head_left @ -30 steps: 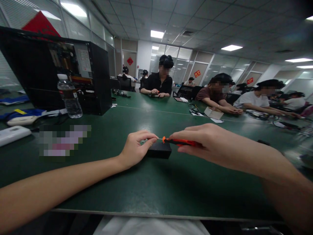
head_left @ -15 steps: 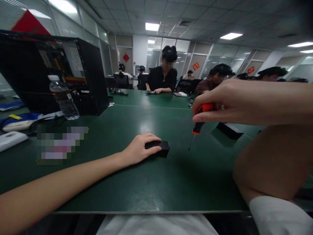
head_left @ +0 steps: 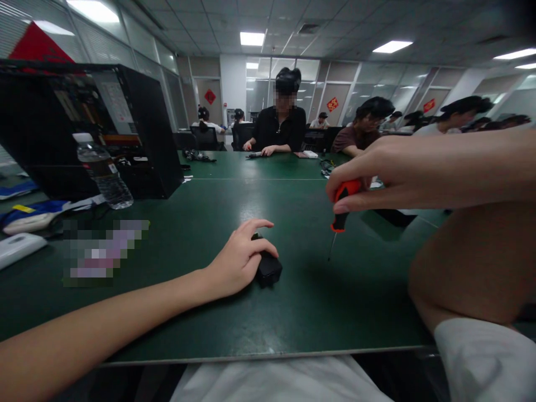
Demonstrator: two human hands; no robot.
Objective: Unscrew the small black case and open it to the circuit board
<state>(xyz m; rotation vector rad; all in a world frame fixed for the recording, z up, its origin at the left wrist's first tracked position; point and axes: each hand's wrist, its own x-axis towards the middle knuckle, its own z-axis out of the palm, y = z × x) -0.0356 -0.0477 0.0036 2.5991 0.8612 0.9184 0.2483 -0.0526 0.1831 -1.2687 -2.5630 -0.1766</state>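
My left hand (head_left: pixel 243 259) rests on the green table over a small black block (head_left: pixel 269 269). Its thumb and fingers curl around the block's far and near sides, and one finger sticks out past it. Part of the block is hidden under the palm. In my right hand (head_left: pixel 368 176) is a screwdriver (head_left: pixel 339 220) with a red and black handle. The thumb and fingers grip that handle, and the thin shaft points down, its tip above the table to the right of the block.
An opened black computer case (head_left: pixel 146 128) stands at the left, with a water bottle (head_left: pixel 103 173) before it. A white device (head_left: pixel 20 248) lies at the left edge. Behind my right hand is a dark box (head_left: pixel 396 218). A person (head_left: pixel 278 128) sits across the green table (head_left: pixel 201 329).
My left hand has turned the black block, so its end now points nearer to me, and the fingers have lifted and spread somewhat. The screwdriver has shifted only slightly.
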